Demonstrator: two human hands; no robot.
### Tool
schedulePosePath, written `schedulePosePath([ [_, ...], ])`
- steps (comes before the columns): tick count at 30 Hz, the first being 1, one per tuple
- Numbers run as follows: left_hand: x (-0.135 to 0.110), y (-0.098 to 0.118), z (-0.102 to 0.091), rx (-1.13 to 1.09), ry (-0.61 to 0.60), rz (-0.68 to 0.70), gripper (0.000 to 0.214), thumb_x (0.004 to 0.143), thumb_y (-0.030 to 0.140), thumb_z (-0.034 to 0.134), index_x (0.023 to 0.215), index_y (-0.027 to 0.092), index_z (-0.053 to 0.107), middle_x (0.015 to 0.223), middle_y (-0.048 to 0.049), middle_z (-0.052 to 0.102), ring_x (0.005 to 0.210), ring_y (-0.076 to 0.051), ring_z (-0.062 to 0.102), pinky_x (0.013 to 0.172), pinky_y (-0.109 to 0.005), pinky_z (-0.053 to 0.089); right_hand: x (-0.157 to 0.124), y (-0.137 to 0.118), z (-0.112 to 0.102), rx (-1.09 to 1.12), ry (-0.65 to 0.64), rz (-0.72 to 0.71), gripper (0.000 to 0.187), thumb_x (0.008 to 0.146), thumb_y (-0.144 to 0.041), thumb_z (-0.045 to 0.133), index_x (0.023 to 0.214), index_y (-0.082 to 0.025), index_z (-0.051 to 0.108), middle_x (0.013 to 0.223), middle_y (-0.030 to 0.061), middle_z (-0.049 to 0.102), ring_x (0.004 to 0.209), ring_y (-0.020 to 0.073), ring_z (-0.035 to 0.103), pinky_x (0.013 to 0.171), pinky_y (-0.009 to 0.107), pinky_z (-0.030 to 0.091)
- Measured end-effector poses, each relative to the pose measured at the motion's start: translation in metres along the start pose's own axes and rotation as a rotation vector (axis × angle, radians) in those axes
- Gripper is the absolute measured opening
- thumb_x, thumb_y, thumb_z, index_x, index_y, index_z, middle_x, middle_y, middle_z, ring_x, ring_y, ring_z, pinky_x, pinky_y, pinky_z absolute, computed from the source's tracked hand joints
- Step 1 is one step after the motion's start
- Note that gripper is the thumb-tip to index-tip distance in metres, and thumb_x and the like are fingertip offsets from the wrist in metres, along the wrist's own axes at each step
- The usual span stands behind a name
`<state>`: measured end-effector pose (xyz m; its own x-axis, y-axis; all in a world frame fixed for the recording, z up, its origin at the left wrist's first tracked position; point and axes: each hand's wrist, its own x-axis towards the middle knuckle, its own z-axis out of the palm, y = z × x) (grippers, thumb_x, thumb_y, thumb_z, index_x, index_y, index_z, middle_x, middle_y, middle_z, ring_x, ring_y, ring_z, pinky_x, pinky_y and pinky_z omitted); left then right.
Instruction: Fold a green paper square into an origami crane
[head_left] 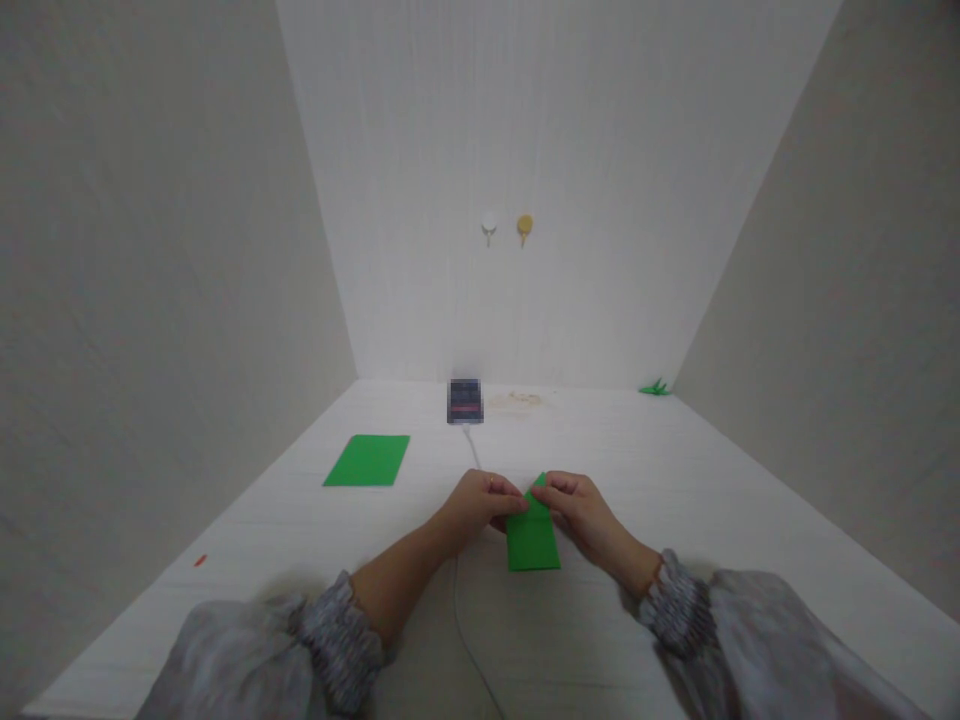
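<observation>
In front of the small dark device (465,401) on the tabletop (675,480), the left hand (480,500) and right hand (577,505) each pinch an upper corner of the folded green paper (532,545). It is already doubled narrow, its tip only partly shaped. Left of the device, a flat green sheet (367,461) lies unfolded.

Grey gathered sleeves (247,655), ring (491,483) on the left hand (480,500).

Folded paper (532,540) on table (675,480), flat sheet (367,461) far left, device (465,401) behind

Two green sheets (532,540) (367,461) (plus two hooks (489,228) (524,226))
</observation>
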<state>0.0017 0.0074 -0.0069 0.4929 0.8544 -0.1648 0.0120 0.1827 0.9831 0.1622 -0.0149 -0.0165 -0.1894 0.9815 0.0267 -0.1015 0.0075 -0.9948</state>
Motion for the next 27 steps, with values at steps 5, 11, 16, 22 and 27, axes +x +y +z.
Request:
schedulePosePath([
  [5,0.002,-0.005,0.000,0.000,-0.016,-0.023,0.014,0.054,0.023,0.066,0.058,0.010,0.061,0.049,-0.0001,0.058,0.043,-0.009,0.051,0.046,-0.021,0.037,0.001,0.003,-0.002,-0.010,-0.029,0.023,0.011,0.064,-0.022,0.061,0.056,-0.015,0.058,0.053,-0.0022,0.054,0.049,0.0092,0.045,0.051,0.023,0.034],
  [11,0.001,-0.006,0.002,0.016,-0.068,-0.091,0.008,0.049,0.015,0.066,0.053,0.011,0.060,0.042,0.0023,0.054,0.039,-0.008,0.045,0.042,-0.021,0.032,0.000,0.005,-0.005,-0.048,-0.143,0.081,0.006,0.061,-0.018,0.060,0.056,-0.014,0.060,0.048,-0.0039,0.051,0.047,0.0079,0.042,0.049,0.021,0.031],
  [16,0.001,-0.009,0.000,0.041,-0.082,-0.088,0.009,0.049,0.016,0.067,0.053,0.012,0.060,0.043,0.0031,0.052,0.041,-0.007,0.043,0.043,-0.021,0.030,0.002,0.007,-0.009,-0.070,-0.162,0.079,0.008,0.059,-0.016,0.056,0.052,-0.014,0.060,0.044,-0.0040,0.050,0.045,0.0076,0.040,0.046,0.021,0.028],
  [22,0.000,-0.011,-0.004,0.077,-0.097,-0.060,0.011,0.049,0.019,0.068,0.055,0.011,0.061,0.044,0.0030,0.052,0.042,-0.006,0.043,0.044,-0.020,0.029,0.005,0.008,-0.018,-0.038,-0.144,0.038,0.010,0.057,-0.012,0.054,0.050,-0.013,0.060,0.042,-0.0029,0.051,0.044,0.0078,0.043,0.046,0.020,0.031],
  [27,-0.003,-0.016,-0.011,0.088,-0.097,-0.048,0.015,0.049,0.021,0.069,0.056,0.011,0.061,0.046,0.0022,0.054,0.044,-0.007,0.045,0.045,-0.020,0.031,0.007,0.009,-0.028,-0.003,-0.079,-0.024,0.011,0.059,-0.012,0.054,0.050,-0.013,0.061,0.044,-0.0020,0.052,0.043,0.0073,0.043,0.045,0.020,0.031],
])
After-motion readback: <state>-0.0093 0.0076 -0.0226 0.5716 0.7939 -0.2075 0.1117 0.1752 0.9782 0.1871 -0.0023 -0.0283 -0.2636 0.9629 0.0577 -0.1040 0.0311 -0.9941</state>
